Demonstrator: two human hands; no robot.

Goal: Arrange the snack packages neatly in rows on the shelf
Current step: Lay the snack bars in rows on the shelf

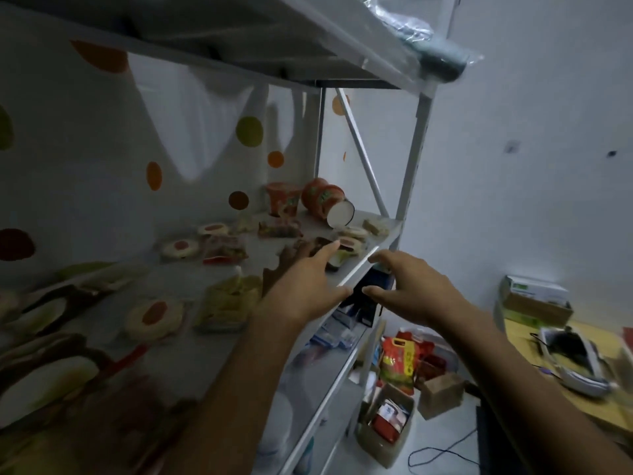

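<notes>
A white shelf (191, 279) runs from lower left toward frame centre. Scattered on it: flat snack packs (154, 318), a yellow pack (229, 299), an upright cup (283, 197), a tipped cup (325, 202).

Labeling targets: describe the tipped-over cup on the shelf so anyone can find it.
Start at the white metal shelf the hands reach toward and look to its far right end. Two orange cups stand out there; the tipped cup lies on its side, white base facing the camera, while the upright cup stands just left of it.
</notes>
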